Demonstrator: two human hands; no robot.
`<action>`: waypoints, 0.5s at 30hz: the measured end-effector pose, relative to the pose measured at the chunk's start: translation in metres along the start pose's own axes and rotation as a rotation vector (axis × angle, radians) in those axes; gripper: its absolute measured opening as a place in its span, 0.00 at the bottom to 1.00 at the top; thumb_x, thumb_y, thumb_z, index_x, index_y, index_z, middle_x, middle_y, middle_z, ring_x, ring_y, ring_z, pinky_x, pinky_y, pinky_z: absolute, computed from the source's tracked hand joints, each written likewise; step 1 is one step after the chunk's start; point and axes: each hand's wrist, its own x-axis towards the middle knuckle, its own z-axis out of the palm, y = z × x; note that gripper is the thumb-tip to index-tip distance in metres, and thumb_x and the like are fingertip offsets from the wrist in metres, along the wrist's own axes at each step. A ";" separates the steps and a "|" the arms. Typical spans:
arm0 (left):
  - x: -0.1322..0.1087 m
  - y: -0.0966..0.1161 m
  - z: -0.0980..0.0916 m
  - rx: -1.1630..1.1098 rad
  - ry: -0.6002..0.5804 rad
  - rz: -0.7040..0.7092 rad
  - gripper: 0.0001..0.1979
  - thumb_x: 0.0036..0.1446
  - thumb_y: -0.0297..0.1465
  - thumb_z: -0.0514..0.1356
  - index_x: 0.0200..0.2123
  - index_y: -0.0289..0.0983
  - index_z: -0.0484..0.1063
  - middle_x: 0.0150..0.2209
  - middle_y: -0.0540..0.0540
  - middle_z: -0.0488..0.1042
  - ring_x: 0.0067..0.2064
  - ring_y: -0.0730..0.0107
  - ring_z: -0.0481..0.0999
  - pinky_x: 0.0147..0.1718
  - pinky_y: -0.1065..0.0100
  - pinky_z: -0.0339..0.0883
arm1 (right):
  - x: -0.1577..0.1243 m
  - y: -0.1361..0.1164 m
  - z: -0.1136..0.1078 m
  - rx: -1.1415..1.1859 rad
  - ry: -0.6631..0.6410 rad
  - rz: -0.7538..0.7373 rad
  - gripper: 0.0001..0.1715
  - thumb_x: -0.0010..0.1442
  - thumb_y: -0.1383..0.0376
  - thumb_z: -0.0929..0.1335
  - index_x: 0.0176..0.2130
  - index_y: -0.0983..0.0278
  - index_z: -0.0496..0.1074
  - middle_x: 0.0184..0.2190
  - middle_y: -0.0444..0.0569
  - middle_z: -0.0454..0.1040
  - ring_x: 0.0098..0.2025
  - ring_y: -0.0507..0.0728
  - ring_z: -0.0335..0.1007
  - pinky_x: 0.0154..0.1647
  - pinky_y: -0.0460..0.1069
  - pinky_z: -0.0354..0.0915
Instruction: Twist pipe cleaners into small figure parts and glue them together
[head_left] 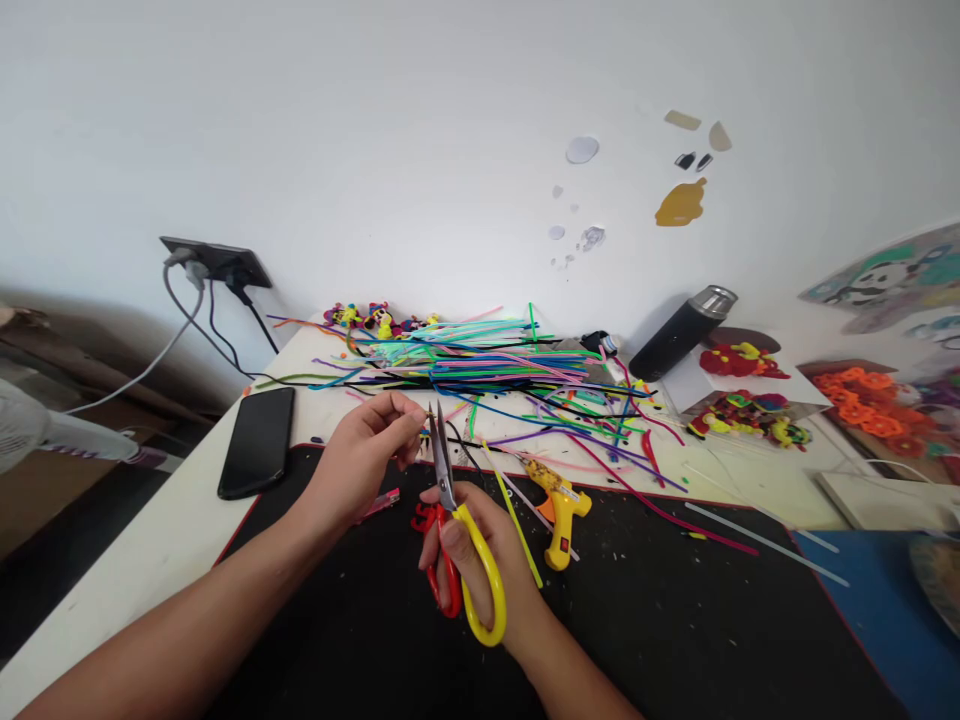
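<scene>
My right hand (487, 535) grips a pair of scissors (444, 480) with one yellow and one red handle loop. The blades point up and away from me and are slightly apart. Just left of their tips, my left hand (375, 440) is closed in a pinch on something too small to make out. A red shape (424, 517), perhaps of bent pipe cleaner, lies on the black mat (330, 610) behind the scissors. A pink object (382, 503) is partly hidden by my left hand.
Many coloured pipe cleaners (495, 370) are heaped along the wall. A yellow glue gun (561, 510) lies right of the scissors, and a phone (257, 440) at left. A black flask (682, 330) stands at the back right near small colourful figures (750, 418).
</scene>
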 end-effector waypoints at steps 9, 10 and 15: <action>0.000 -0.003 0.001 0.055 -0.020 -0.024 0.15 0.59 0.40 0.71 0.32 0.39 0.71 0.21 0.56 0.68 0.23 0.74 0.65 0.24 0.71 0.60 | 0.000 0.002 -0.001 -0.038 0.018 0.002 0.36 0.66 0.38 0.73 0.55 0.64 0.73 0.26 0.42 0.76 0.15 0.45 0.63 0.15 0.39 0.56; 0.000 -0.003 0.001 0.068 -0.022 -0.026 0.15 0.59 0.41 0.71 0.32 0.39 0.71 0.21 0.55 0.68 0.23 0.74 0.65 0.24 0.71 0.60 | 0.000 0.003 -0.001 -0.038 0.021 0.003 0.36 0.66 0.38 0.73 0.55 0.64 0.73 0.27 0.43 0.76 0.14 0.45 0.63 0.14 0.40 0.56; -0.002 0.001 0.004 0.151 -0.028 -0.061 0.16 0.56 0.43 0.71 0.31 0.39 0.72 0.21 0.55 0.69 0.22 0.74 0.65 0.24 0.71 0.58 | 0.001 0.003 -0.003 -0.068 0.044 0.007 0.35 0.67 0.38 0.73 0.55 0.63 0.74 0.26 0.42 0.75 0.14 0.46 0.63 0.14 0.40 0.56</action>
